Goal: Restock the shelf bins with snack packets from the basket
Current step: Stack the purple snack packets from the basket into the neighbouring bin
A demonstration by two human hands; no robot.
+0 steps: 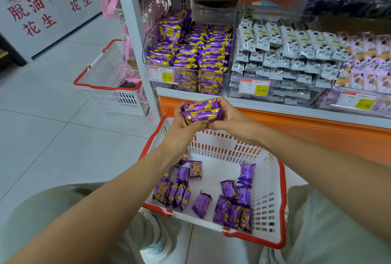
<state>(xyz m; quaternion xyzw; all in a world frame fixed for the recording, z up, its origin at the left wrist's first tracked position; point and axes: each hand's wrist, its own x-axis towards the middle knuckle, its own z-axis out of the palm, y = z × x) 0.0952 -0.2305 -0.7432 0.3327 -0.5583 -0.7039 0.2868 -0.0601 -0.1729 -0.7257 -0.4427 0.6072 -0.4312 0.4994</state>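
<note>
- The scene is viewed from one head-worn wide-angle camera, directed forward and down.
- The basket (222, 149) is seen close, at lower centre.
- The shelf (275, 108) is faced, near, across the upper right.

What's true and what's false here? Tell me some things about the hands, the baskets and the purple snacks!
1. The left hand and right hand together hold a stack of purple packets. True.
2. The near basket is empty. False: loose packets lie in it.
3. The leftmost price tag says 23.60. True.
4. The far basket has a blue rim. False: its rim is red.
</note>
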